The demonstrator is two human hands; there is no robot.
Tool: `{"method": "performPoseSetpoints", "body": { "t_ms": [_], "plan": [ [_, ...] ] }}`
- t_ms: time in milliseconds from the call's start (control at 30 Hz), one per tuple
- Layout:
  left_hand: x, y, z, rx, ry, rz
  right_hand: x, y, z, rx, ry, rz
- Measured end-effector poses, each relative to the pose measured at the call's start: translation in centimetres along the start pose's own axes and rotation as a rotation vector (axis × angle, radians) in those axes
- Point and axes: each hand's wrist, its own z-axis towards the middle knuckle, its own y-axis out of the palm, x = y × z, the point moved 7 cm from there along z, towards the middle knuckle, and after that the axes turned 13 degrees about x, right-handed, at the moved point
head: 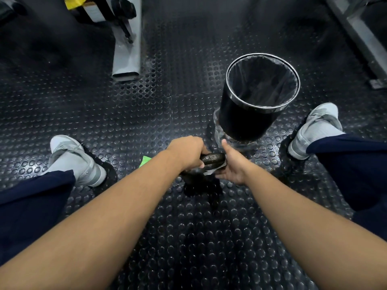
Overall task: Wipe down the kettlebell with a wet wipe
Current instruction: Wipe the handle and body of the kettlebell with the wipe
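A black kettlebell (pixel 211 159) stands on the studded rubber floor between my feet. My left hand (pixel 187 150) grips the left end of its handle from above. My right hand (pixel 232 164) holds a pale wet wipe (pixel 216 169) against the right side of the handle, thumb up, fingers curled under it. Most of the wipe is hidden under my palm. The kettlebell's body is dark and largely hidden below my hands.
A black waste bin (pixel 247 114) with a clear liner stands just beyond the kettlebell. A green packet (pixel 146 160) lies left of my left hand. My grey shoes (pixel 77 162) flank the spot. A grey machine leg (pixel 126 53) lies far left.
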Motion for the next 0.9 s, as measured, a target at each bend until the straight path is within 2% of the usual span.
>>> {"method": "performPoseSetpoints", "body": {
  "t_ms": [67,233,433,667,900],
  "plan": [
    [-0.1,0.0,0.0,-0.004,-0.002,0.000,-0.1,-0.1,0.2,-0.022,0.032,0.034],
    [-0.1,0.0,0.0,-0.017,-0.008,0.002,-3.3,-1.4,-1.6,-0.196,0.058,-0.113],
    [-0.2,0.2,0.0,-0.015,-0.008,0.010,-4.2,-1.7,-1.6,-0.110,-0.001,-0.291],
    [-0.3,0.2,0.0,0.003,-0.006,0.007,1.0,-0.8,0.3,-0.008,-0.007,0.006],
    [-0.5,0.5,0.1,0.015,-0.017,-0.009,-2.6,-3.2,-0.6,-0.095,0.022,-0.048]
  ]
}}
